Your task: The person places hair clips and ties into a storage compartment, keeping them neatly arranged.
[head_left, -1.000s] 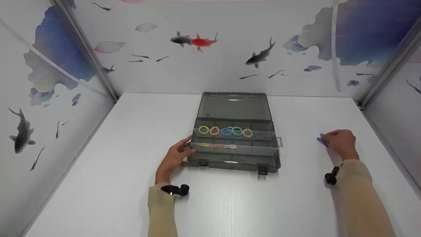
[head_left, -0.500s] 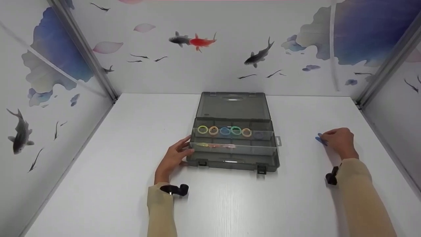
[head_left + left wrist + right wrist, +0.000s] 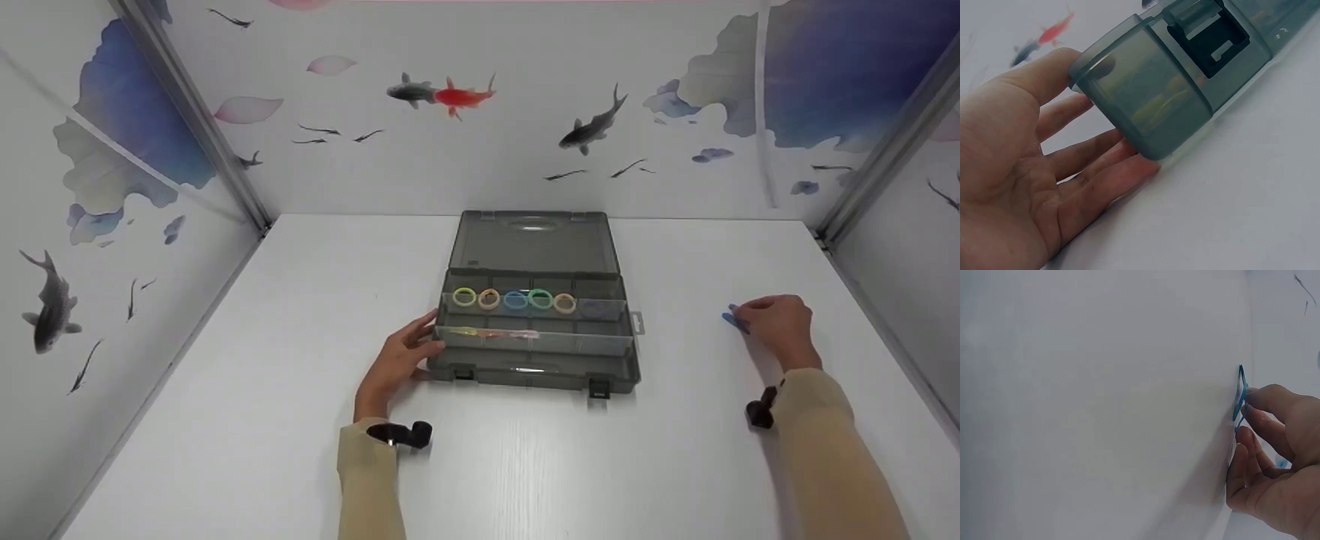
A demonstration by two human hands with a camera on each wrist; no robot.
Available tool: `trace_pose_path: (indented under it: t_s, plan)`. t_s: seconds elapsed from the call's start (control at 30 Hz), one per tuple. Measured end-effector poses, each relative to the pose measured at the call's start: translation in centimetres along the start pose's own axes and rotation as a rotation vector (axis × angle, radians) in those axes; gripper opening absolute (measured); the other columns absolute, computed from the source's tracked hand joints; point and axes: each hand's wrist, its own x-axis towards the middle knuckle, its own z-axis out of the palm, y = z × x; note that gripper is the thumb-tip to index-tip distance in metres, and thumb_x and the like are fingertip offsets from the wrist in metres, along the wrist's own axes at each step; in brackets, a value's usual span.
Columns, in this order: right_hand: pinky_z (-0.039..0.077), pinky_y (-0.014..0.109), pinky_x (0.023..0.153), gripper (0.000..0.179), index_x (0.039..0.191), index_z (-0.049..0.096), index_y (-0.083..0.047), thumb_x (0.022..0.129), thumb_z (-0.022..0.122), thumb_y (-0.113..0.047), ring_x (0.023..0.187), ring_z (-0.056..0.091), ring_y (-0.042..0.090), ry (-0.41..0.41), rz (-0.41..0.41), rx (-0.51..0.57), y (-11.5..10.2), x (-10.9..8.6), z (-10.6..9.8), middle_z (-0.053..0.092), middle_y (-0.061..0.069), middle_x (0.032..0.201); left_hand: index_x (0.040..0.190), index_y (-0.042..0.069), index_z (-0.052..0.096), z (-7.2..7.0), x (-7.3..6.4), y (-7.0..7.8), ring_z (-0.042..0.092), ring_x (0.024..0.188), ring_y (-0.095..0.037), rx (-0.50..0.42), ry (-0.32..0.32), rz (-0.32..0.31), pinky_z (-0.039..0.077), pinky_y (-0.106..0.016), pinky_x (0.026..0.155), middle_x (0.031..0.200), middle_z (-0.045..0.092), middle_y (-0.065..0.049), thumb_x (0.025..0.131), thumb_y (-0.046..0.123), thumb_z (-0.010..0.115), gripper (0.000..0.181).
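Note:
A grey see-through storage box [image 3: 533,380] stands with its lid open on the table. My left hand [image 3: 390,371] holds the box's left side near the front corner; in the left wrist view, the thumb touches the rim and fingertips lie against the lower wall. Over at the right, my right hand [image 3: 778,326] pinches a slim blue hair clip [image 3: 1239,392] between thumb and fingers, close to the tabletop. Yellow, orange, blue and green rings [image 3: 540,298], apparently hair ties, stand along the box's back divider. Yellow and pinkish clips [image 3: 495,334] lie in the middle row.
The white table [image 3: 517,465] is bounded by a printed back wall [image 3: 510,165] and side walls with metal corner posts. The open lid [image 3: 534,240] lies back toward the wall. A clear hanging tab [image 3: 637,322] juts from the box's right side.
Both hands stay nearly in place. The right forearm and wrist have shifted slightly toward the front. The view sways a little; the box and its contents look unchanged.

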Motion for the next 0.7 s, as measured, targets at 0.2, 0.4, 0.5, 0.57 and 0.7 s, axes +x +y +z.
trace_pose_path:
  t_s: [0.2,0.4,0.5,0.57,0.7]
  plan:
    - [0.049,0.036,0.084,0.059,0.131,0.059,0.009,0.099,0.058,-0.041,0.114,0.056,0.035,-0.065,-0.027,-0.026,0.0,0.2,-0.5,0.057,0.030,0.131,0.150,0.032,0.046,0.0,0.0,0.1,0.056,0.131,-0.034,0.008,0.000,0.000,0.058,-0.044,0.081,0.156,0.044,-0.014,0.092,0.028,0.073,0.064]
    - [0.048,0.036,0.082,0.057,0.132,0.059,0.007,0.099,0.056,-0.040,0.114,0.053,0.036,-0.092,-0.045,-0.058,-1.3,-0.3,-0.9,0.053,0.031,0.136,0.151,0.032,0.046,0.0,-0.1,0.1,0.056,0.131,-0.034,0.008,0.001,0.006,0.059,-0.043,0.078,0.156,0.044,-0.014,0.093,0.028,0.073,0.064]
    - [0.048,0.044,0.086,0.054,0.129,0.060,0.007,0.100,0.055,-0.038,0.116,0.051,0.040,-0.050,-0.087,-0.079,-2.3,-0.7,-0.9,0.052,0.034,0.137,0.151,0.032,0.046,0.0,-0.1,0.2,0.056,0.131,-0.034,0.015,-0.002,0.007,0.059,-0.042,0.078,0.156,0.045,-0.014,0.093,0.028,0.072,0.064]
    - [0.048,0.051,0.090,0.052,0.127,0.062,0.007,0.100,0.056,-0.037,0.118,0.051,0.044,-0.006,-0.136,-0.084,-3.3,-1.0,-0.8,0.052,0.035,0.137,0.151,0.033,0.046,0.0,-0.1,0.1,0.056,0.131,-0.034,0.018,-0.004,0.005,0.059,-0.042,0.079,0.155,0.045,-0.013,0.093,0.029,0.073,0.064]
    - [0.047,0.057,0.096,0.049,0.124,0.065,0.005,0.100,0.058,-0.037,0.127,0.049,0.049,0.062,-0.236,-0.048,-5.4,-1.9,-0.7,0.053,0.034,0.137,0.151,0.033,0.046,0.1,-0.1,0.2,0.056,0.131,-0.034,0.024,-0.001,-0.005,0.058,-0.041,0.078,0.155,0.046,-0.013,0.093,0.028,0.072,0.064]
